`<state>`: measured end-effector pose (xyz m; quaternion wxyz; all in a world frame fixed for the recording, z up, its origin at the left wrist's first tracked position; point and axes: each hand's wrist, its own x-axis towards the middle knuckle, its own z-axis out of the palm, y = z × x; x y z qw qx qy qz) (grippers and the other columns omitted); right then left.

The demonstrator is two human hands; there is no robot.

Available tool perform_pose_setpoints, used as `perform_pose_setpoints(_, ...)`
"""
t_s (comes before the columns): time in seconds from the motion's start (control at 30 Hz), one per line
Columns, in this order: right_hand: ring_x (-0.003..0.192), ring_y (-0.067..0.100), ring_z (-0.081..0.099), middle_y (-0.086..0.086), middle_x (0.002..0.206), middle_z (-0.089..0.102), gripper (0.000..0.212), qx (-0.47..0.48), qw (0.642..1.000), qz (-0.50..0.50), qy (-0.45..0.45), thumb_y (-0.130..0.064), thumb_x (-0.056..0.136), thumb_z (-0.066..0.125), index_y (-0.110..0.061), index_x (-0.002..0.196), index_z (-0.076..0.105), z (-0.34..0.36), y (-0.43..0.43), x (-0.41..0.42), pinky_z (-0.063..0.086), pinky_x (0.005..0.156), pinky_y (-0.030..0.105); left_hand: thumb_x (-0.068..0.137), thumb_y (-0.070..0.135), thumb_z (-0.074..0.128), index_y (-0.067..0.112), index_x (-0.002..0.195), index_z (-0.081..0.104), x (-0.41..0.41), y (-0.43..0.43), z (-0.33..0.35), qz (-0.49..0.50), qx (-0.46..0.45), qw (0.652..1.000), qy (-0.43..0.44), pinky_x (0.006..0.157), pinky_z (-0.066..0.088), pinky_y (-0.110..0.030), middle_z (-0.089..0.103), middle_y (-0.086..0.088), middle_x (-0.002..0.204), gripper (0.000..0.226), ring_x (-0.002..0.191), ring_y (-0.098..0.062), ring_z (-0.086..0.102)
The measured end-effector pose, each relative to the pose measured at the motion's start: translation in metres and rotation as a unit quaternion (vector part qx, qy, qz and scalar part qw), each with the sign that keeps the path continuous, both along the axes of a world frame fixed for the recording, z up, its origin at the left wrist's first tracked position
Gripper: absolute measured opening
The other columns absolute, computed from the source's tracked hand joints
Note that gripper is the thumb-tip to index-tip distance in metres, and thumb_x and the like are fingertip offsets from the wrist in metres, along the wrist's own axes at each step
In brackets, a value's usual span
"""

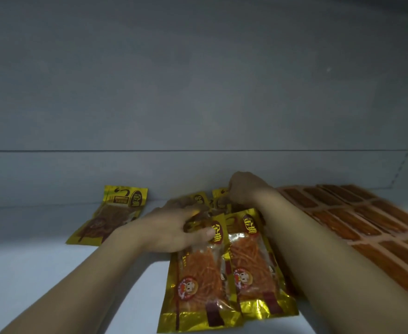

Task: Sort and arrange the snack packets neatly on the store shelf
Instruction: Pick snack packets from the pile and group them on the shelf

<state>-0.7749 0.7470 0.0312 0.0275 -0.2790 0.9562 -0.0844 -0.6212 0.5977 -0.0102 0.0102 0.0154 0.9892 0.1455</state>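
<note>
Two gold packets of orange shredded snack lie side by side on the white shelf point(41, 273), the left one point(198, 280) partly over the right one point(256, 268). My left hand point(174, 227) grips the top of the left packet, thumb across its label. Behind them lie more gold packets point(218, 201), mostly hidden. My right hand point(244, 189) reaches past to the back and pinches the top edge of one of these. A single gold packet with darker brown contents point(111, 213) lies apart at the left, near the back wall.
Rows of orange snack sticks in clear wrappers point(357, 218) cover the right part of the shelf, touching my right forearm. The grey back wall point(198, 169) rises just behind the packets, and a side wall closes the shelf at the far right.
</note>
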Motion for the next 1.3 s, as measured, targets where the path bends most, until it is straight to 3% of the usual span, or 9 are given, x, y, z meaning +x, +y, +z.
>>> perform_pose_setpoints(0.07, 0.096, 0.029, 0.062, 0.009, 0.095, 0.059, 0.04, 0.01, 1.0, -0.004, -0.008, -0.038, 0.075, 0.083, -0.011, 0.084, 0.056, 0.0, -0.007, -0.004, 0.044, 0.073, 0.03, 0.063, 0.098, 0.03, 0.053, 0.147, 0.02, 0.003, 0.001, 0.002, -0.019, 0.001, 0.999, -0.038, 0.117, 0.028, -0.044, 0.022, 0.013, 0.159, 0.096, 0.146, -0.014, 0.024)
perform_pose_setpoints(0.37, 0.09, 0.026, 0.058, 0.009, 0.093, 0.055, 0.036, 0.025, 0.999, -0.014, -0.045, -0.03, 0.075, 0.084, -0.01, 0.092, 0.06, -0.004, -0.025, -0.01, 0.043, 0.072, 0.029, 0.081, 0.076, 0.054, 0.044, 0.149, 0.029, 0.003, -0.001, 0.005, -0.031, 0.049, 0.997, -0.052, 0.109, 0.037, -0.029, 0.033, 0.009, 0.152, 0.079, 0.135, -0.016, 0.041)
perform_pose_setpoints(0.5, 0.083, 0.024, 0.054, 0.008, 0.083, 0.054, 0.039, 0.037, 0.998, -0.019, -0.056, -0.03, 0.079, 0.081, -0.01, 0.068, 0.049, -0.003, -0.029, -0.013, 0.038, 0.068, 0.028, 0.081, 0.074, 0.057, 0.045, 0.148, 0.03, 0.004, -0.001, 0.005, -0.031, 0.064, 0.997, -0.041, 0.102, 0.032, -0.023, 0.03, 0.012, 0.153, 0.078, 0.136, -0.015, 0.038)
perform_pose_setpoints(0.77, 0.073, 0.022, 0.054, 0.005, 0.067, 0.051, 0.039, 0.027, 0.996, -0.03, -0.074, -0.023, 0.083, 0.077, -0.01, 0.061, 0.049, -0.006, -0.037, -0.021, 0.032, 0.045, 0.022, 0.081, 0.071, 0.06, 0.045, 0.148, 0.03, 0.003, -0.002, 0.002, -0.027, 0.084, 0.995, -0.04, 0.111, 0.034, -0.029, 0.029, 0.011, 0.154, 0.079, 0.138, -0.015, 0.037)
perform_pose_setpoints(0.87, 0.056, 0.018, 0.052, 0.005, 0.061, 0.054, 0.034, -0.039, 0.995, -0.038, -0.079, -0.02, 0.086, 0.075, -0.007, 0.061, 0.057, -0.007, -0.038, -0.029, 0.033, 0.04, 0.02, 0.08, 0.073, 0.059, 0.047, 0.149, 0.026, 0.002, -0.004, 0.003, -0.02, 0.069, 0.997, -0.033, 0.105, 0.032, -0.024, 0.025, 0.013, 0.156, 0.082, 0.139, -0.015, 0.035)
perform_pose_setpoints(0.97, 0.058, 0.021, 0.053, 0.006, 0.059, 0.053, 0.025, -0.124, 0.988, -0.051, -0.075, -0.017, 0.082, 0.076, -0.005, 0.068, 0.06, -0.01, -0.042, -0.031, 0.032, 0.044, 0.022, 0.079, 0.074, 0.058, 0.046, 0.151, 0.023, 0.001, -0.004, 0.001, -0.015, 0.063, 0.997, -0.029, 0.105, 0.027, -0.022, 0.02, 0.016, 0.158, 0.084, 0.142, -0.016, 0.029)
perform_pose_setpoints(1.1, 0.04, 0.015, 0.054, 0.008, 0.053, 0.057, 0.03, -0.207, 0.968, -0.07, -0.124, 0.0, 0.084, 0.071, -0.005, 0.06, 0.054, -0.008, -0.035, -0.029, 0.035, 0.037, 0.017, 0.084, 0.072, 0.055, 0.047, 0.15, 0.024, 0.0, -0.006, 0.001, -0.019, 0.073, 0.996, -0.041, 0.118, 0.028, -0.036, 0.022, 0.014, 0.159, 0.077, 0.144, -0.017, 0.029)
perform_pose_setpoints(1.2, 0.047, 0.017, 0.062, 0.015, 0.074, 0.065, 0.003, -0.262, 0.954, -0.065, -0.133, 0.0, 0.087, 0.066, 0.002, 0.089, 0.067, 0.012, -0.019, -0.019, 0.043, 0.049, 0.022, 0.087, 0.069, 0.052, 0.047, 0.15, 0.025, 0.0, -0.009, 0.001, -0.015, 0.048, 0.998, -0.034, 0.118, 0.026, -0.041, 0.023, 0.011, 0.16, 0.072, 0.145, -0.018, 0.027)
perform_pose_setpoints(1.3, 0.056, 0.008, 0.064, 0.005, 0.087, 0.066, 0.016, -0.282, 0.951, -0.033, -0.12, -0.013, 0.093, 0.064, -0.005, 0.107, 0.066, 0.036, 0.009, -0.004, 0.043, 0.049, 0.02, 0.09, 0.067, 0.05, 0.043, 0.152, 0.026, 0.001, -0.009, 0.003, -0.011, 0.015, 1.0, -0.009, 0.119, 0.022, -0.037, 0.02, 0.01, 0.162, 0.071, 0.147, -0.017, 0.021)
